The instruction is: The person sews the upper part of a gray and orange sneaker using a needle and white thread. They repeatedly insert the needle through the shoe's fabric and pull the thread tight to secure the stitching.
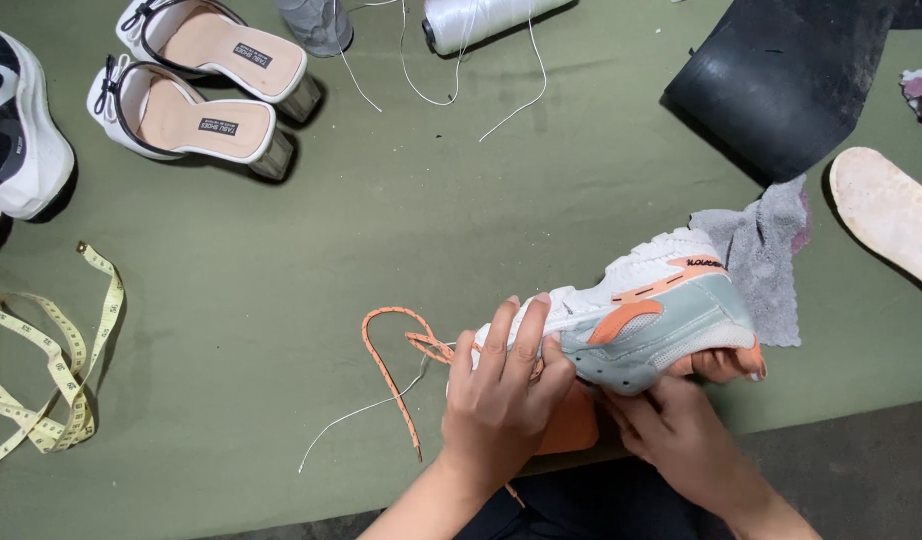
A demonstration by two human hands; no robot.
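Sneaker (641,320) tilted, left hand (501,400) gripping, right hand (681,425) beneath

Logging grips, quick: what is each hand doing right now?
Left hand: closed over the front of the white, grey and orange sneaker.
Right hand: gripping the same sneaker from beneath, near the heel.
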